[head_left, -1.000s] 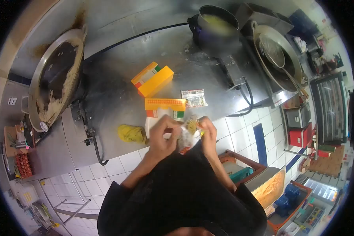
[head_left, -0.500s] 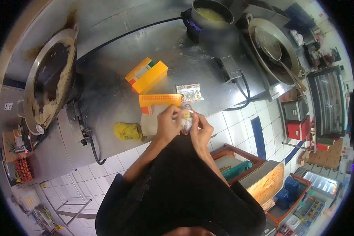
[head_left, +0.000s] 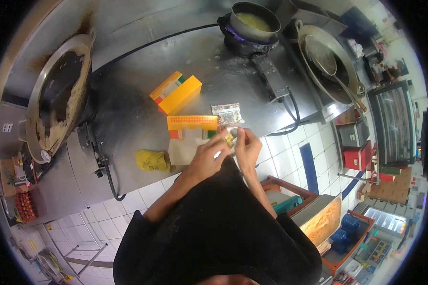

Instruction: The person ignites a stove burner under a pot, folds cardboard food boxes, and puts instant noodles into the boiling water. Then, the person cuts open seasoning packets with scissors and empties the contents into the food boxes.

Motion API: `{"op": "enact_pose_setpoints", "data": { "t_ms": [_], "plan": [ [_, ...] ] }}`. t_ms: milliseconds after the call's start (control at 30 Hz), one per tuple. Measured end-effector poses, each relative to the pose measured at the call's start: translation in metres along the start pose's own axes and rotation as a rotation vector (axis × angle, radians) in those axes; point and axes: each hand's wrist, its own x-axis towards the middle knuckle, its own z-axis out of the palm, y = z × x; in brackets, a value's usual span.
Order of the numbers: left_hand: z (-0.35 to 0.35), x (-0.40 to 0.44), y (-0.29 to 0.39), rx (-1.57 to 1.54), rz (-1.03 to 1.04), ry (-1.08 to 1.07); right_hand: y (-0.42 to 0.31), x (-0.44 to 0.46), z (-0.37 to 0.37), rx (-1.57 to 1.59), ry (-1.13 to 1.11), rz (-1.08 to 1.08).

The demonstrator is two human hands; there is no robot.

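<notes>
Between my two hands is a small crinkled wrapper (head_left: 230, 139) with something yellowish in it. The fingers of my left hand (head_left: 208, 156) are closed on its left side. My right hand (head_left: 247, 148) pinches its upper right edge. Fingers hide much of it, so its contents cannot be made out. Just beyond my left hand lies an open orange carton (head_left: 192, 123) with a white inside. A flat printed sachet (head_left: 227, 113) rests on the steel counter beyond my right hand. Two more orange cartons, one of them the nearer orange carton (head_left: 181, 95), lie farther back.
A crumpled yellow cloth (head_left: 152, 160) lies at the counter's front edge. A pot (head_left: 255, 22) of yellowish liquid sits over a blue flame at the back. Large woks stand at left (head_left: 62, 95) and right (head_left: 328, 61), the right one with a strainer (head_left: 321, 54).
Both hands have shifted and turned on the wrapper, the right hand rising slightly at its top edge. The dark blurred disc over the burner is gone from view. Cartons and sachet stay put.
</notes>
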Motion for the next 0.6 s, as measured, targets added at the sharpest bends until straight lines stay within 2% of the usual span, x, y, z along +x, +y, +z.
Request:
{"op": "enact_pose_setpoints", "data": {
  "t_ms": [67,200,300,333,400,433,500,567,600],
  "plan": [
    [-0.002,-0.003,0.000,-0.095,-0.058,0.017,-0.010,0.010,-0.009,0.121,-0.175,0.289],
    [-0.012,0.002,0.011,-0.302,-0.142,0.110,0.006,0.016,-0.008,0.058,-0.223,0.262],
    [-0.014,-0.002,0.009,-0.143,-0.076,0.098,0.002,0.015,-0.011,0.140,-0.318,0.368],
    [-0.017,-0.003,0.009,-0.141,-0.076,0.100,-0.002,0.012,-0.017,0.429,-0.450,0.427],
    [-0.029,0.003,0.015,-0.385,-0.260,0.123,0.003,0.008,-0.023,0.719,-0.586,0.476],
    [-0.032,0.005,0.015,-0.385,-0.258,0.127,0.016,0.004,-0.023,0.634,-0.728,0.271],
    [-0.035,0.004,0.014,-0.410,-0.230,0.055,0.019,0.004,-0.024,0.539,-0.859,0.068],
    [-0.042,0.009,0.014,-0.375,-0.262,-0.003,0.013,0.012,-0.023,0.419,-0.948,0.186],
    [-0.047,0.012,0.014,-0.336,-0.293,-0.062,-0.002,0.014,-0.024,0.395,-0.926,0.174]
  ]
}}
